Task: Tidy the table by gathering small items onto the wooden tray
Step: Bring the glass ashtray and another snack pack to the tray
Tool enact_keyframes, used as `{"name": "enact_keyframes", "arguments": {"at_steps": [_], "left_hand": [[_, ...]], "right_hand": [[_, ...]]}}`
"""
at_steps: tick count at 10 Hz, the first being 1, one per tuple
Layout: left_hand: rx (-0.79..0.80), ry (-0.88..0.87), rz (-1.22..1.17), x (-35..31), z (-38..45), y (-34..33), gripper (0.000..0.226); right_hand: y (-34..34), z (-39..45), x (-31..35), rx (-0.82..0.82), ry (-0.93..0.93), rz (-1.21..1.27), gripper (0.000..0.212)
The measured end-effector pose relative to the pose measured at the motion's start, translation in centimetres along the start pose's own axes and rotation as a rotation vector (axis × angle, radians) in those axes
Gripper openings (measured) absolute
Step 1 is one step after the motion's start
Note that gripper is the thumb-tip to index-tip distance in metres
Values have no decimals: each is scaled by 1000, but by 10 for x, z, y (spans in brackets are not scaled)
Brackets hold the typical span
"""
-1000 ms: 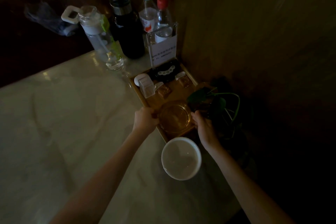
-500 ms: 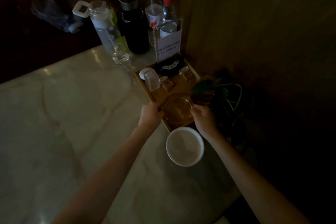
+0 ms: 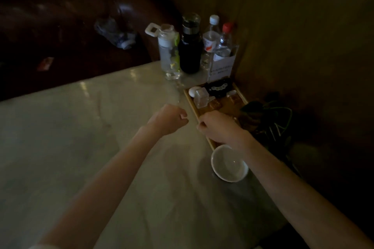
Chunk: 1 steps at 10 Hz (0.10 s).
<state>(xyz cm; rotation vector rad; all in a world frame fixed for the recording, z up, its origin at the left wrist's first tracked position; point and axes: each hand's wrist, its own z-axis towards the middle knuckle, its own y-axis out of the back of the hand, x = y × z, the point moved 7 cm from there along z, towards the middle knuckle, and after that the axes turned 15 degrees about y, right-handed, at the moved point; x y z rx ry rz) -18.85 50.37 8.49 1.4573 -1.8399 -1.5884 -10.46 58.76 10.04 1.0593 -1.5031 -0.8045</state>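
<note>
Head view: nearest to us, our two bare forearms reach forward over the pale marble surface (image 3: 81,147), the left coming in from the lower left, the right from the lower right. Under the right forearm a white bowl (image 3: 228,164) stands on the surface, just beside the near end of the wooden tray (image 3: 192,107).

Our left hand (image 3: 169,119) hovers over the surface just left of the tray's long edge, fingers curled into a loose fist; we cannot tell whether it grips anything. Our right hand (image 3: 217,127) lies over the tray's near left edge with its fingers curled down, and whether they pinch the rim or something small is hidden from us. The two hands are near each other but apart.

Left of the hands the surface is wide and bare. To the right, the tray runs close to the dark wooden wall, with a leafy plant (image 3: 269,119) crowding its right side.

Farther along the tray sit a small clear box (image 3: 201,100), a white rounded item (image 3: 194,91) and a dark case (image 3: 219,88). Beyond the tray, at the corner, stand a clear bottle (image 3: 168,52), a dark flask (image 3: 190,50), two plastic bottles (image 3: 217,42) and a card holder (image 3: 221,66). Past the surface's far edge is a dark sofa (image 3: 70,22).
</note>
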Motion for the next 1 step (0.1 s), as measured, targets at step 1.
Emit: {"name": "enact_keyframes", "arguments": {"at_steps": [1], "left_hand": [[-118, 41, -36, 26, -19, 54, 38]], "right_hand": [[33, 19, 48, -50, 107, -100, 23]]}}
